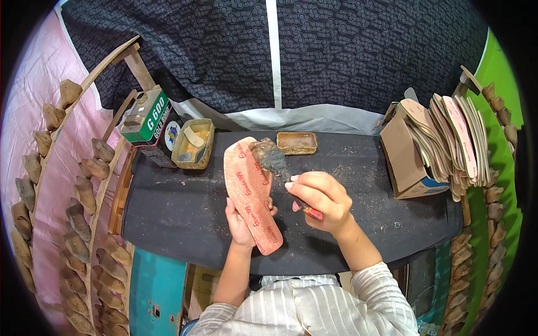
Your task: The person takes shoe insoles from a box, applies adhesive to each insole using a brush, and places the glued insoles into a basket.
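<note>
My left hand (240, 227) grips a pinkish insole board (249, 193) by its lower half, thumb on one edge and fingers round the other. Red print repeats over its upper face, and it is held tilted above the dark table. My right hand (326, 203) is closed round the handle of a brush (271, 157). Dark, caked residue covers the brush head, which lies over the upper right edge of the insole board; whether it presses on it I cannot tell. Just beyond the brush sits a shallow yellowish tray (297, 150) with amber residue inside.
A green and black metal can (150, 126) and a yellowish tub (206, 159) holding flat pieces stand at the back left. At the right, a cardboard box (399, 159) holds upright insole boards (448, 131). Racks of wooden shoe lasts (78, 218) flank the dark-covered table (179, 224).
</note>
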Available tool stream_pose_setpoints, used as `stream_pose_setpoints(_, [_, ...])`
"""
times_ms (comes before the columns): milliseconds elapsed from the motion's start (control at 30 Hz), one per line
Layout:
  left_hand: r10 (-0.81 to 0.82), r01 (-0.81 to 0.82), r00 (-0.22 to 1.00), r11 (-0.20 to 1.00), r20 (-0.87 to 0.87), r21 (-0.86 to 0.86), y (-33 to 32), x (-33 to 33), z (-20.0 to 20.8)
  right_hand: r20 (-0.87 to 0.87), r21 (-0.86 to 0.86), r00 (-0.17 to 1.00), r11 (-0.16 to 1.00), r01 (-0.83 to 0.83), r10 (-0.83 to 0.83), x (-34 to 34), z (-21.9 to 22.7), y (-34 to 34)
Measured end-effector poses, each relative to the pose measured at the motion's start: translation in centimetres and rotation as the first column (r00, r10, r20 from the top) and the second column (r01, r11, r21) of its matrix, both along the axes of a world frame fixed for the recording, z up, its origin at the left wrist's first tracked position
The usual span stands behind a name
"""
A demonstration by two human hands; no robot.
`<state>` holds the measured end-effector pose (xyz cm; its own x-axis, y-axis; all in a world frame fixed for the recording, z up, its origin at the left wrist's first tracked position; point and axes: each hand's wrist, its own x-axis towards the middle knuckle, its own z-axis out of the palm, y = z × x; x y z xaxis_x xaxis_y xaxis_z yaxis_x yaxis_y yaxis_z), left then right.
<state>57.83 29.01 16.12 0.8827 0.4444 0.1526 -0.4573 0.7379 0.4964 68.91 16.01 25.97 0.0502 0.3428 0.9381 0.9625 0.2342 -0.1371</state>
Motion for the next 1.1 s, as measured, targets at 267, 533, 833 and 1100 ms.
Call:
stream_pose_setpoints(267, [0.085, -0.074, 0.992, 0.991, -0.097, 0.108, -0.4, 0.1, 0.1, 0.11, -0.044, 0.99, 0.995, -0.088, 0.092, 0.5, -0.4, 1.9])
stream_pose_setpoints(533, [-0.043, 0.04, 0.997, 0.998, 0.07, 0.041, 0.6, 0.2, -1.2, 0.043, 0.024, 0.996, 0.996, -0.082, 0.08, -0.1, -0.6, 1.7])
stream_pose_setpoints(833, [-0.042, 0.042, 0.999, 0.999, -0.017, 0.022, 0.7, 0.4, -1.6, -0.093, 0.012, 0.996, 1.0, 0.017, -0.016, 0.3, -0.3, 2.2])
stream_pose_setpoints(1100, [-0.044, 0.048, 0.998, 0.996, -0.05, 0.077, 0.3, 0.4, -0.5, -0.093, -0.014, 0.995, 1.0, -0.027, 0.026, 0.2, -0.7, 2.5])
